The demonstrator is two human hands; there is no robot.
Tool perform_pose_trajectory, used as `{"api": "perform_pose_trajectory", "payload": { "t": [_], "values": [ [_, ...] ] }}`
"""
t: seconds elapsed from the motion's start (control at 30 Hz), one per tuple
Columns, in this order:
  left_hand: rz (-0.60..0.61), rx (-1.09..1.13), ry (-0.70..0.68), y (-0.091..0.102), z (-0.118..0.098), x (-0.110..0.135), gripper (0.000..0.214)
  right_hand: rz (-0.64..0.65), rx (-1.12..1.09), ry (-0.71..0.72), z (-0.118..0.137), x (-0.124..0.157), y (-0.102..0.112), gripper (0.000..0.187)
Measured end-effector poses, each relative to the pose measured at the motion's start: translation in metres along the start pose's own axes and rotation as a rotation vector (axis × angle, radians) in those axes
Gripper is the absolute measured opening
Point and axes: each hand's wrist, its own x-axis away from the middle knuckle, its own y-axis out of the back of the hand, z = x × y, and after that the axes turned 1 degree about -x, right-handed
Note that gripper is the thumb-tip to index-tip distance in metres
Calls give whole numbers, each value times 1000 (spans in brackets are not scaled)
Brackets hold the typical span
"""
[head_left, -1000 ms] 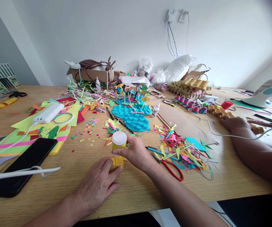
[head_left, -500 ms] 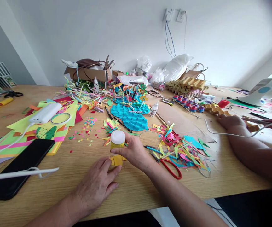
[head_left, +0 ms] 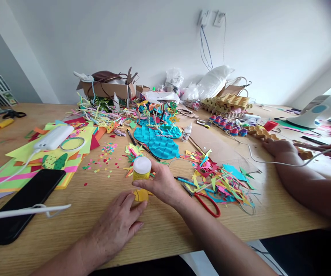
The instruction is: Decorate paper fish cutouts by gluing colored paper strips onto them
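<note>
My right hand [head_left: 162, 184] is closed around a small yellow jar with a white lid [head_left: 142, 167], held upright, its bottom partly hidden by my thumb. Just below it, a yellow paper piece with dark curved lines [head_left: 140, 195] lies on the table. My left hand [head_left: 117, 226] rests on the tabletop with fingers stretched and apart, its fingertips touching the left edge of that paper. Red-handled scissors [head_left: 208, 205] lie under and beside my right forearm, near a blue pen [head_left: 195, 184].
Coloured paper scraps [head_left: 225, 184] spread to the right. Blue painted egg-carton shapes [head_left: 163, 147] and a glue bottle [head_left: 186, 133] stand ahead. A phone [head_left: 24, 207], power bank [head_left: 54, 138] and paper sheets [head_left: 1, 174] lie left. Another person's arm [head_left: 294, 172] reaches in at right.
The camera view has shifted very slightly. Both hands, the jar and the yellow paper keep nearly the same places.
</note>
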Motion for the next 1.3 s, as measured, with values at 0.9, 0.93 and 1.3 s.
{"api": "perform_pose_trajectory", "payload": {
  "t": [0.9,0.93,1.3],
  "values": [
    [-65,-24,-29,-3,1,0,42,-16,82,-16,-1,1,1,31],
    [-63,-26,-33,-3,1,1,42,-15,83,-19,-1,1,1,30],
    [-79,-25,-23,-5,1,1,40,-8,102,-9,-3,1,0,25]
  ]
}}
